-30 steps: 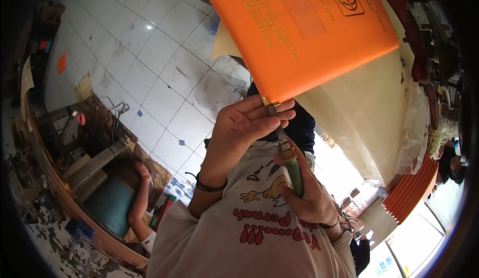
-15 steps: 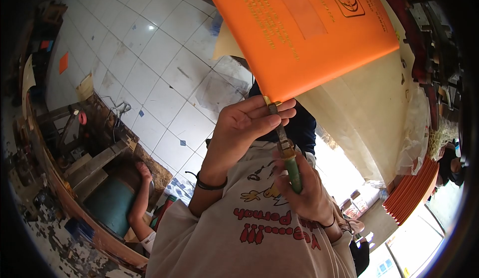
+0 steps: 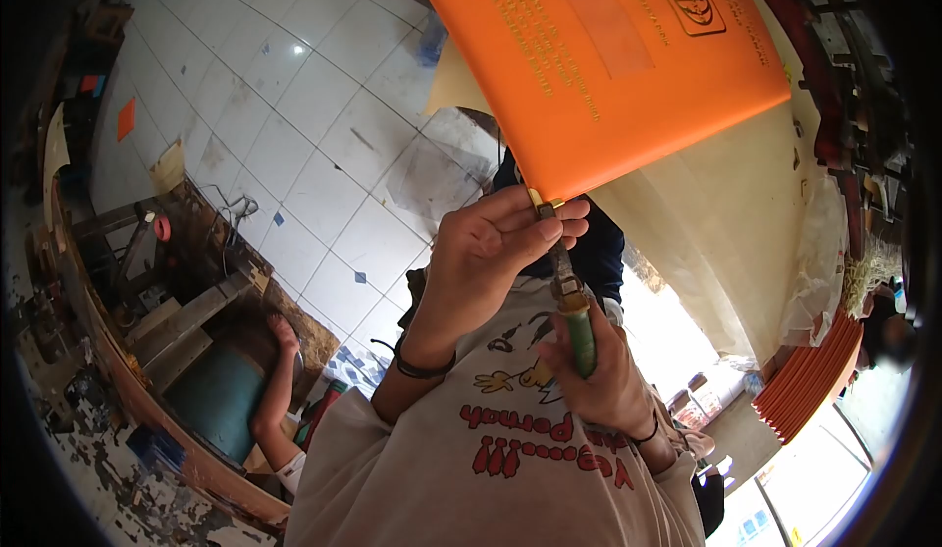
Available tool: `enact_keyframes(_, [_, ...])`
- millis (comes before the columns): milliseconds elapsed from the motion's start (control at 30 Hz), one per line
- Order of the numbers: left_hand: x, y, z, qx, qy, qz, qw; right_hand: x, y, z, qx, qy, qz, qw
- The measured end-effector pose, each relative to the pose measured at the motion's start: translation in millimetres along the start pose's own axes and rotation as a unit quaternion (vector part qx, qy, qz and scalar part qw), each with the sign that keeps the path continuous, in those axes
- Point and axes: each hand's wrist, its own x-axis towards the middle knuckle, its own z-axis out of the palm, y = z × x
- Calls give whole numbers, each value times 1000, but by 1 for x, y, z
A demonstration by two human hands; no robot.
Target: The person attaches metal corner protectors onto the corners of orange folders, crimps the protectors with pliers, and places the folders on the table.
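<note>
The orange folder (image 3: pixel 628 76) slants above the left hand (image 3: pixel 496 253), whose fingers pinch near its gold corner (image 3: pixel 546 200) and the tool's metal end; the right hand (image 3: pixel 603 375) has its fingers grasping the green handle of the tool (image 3: pixel 569 297), just before the shirt (image 3: pixel 471 478)

Looks like a small workshop here: white floor tiles (image 3: pixel 324 145) strewn with scraps, a stack of orange folders (image 3: pixel 810 375) off to one side, and a worn, paint-chipped surface (image 3: pixel 128 478) along the other.
</note>
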Motion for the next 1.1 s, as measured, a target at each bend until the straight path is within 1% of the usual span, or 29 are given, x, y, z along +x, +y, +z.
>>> enact_keyframes(133, [1,-1,1,-11,9,4,1000,1,1,-4,13,-19,-25,999])
enact_keyframes(233, [1,-1,-2,-15,-7,-4,1000,-1,3,-8,38,-45,0,998])
enact_keyframes(333, [0,-2,-1,-11,-18,15,1000,0,-8,-13,29,-61,-19,998])
enact_keyframes(433, [0,-4,0,-14,-18,19,1000,2,-4,-14,-21,-50,-100,994])
enact_keyframes(533, [1,-4,0,-11,-14,14,1000,-1,0,-9,86,-51,-25,995])
enact_keyframes(733, [-1,-1,2,-9,-5,-1,1000,1,0,-14,23,-35,-47,998])
enact_keyframes(833, [-1,2,5,-2,6,-7,1000,0,-2,-13,47,-34,-21,998])
enact_keyframes(933, [-3,-1,3,-13,-3,-14,1000,1,-2,-15,34,-35,-50,998])
enact_keyframes(1100, [-3,-1,7,-16,5,-9,1000,0,-1,-13,23,-12,-62,998])
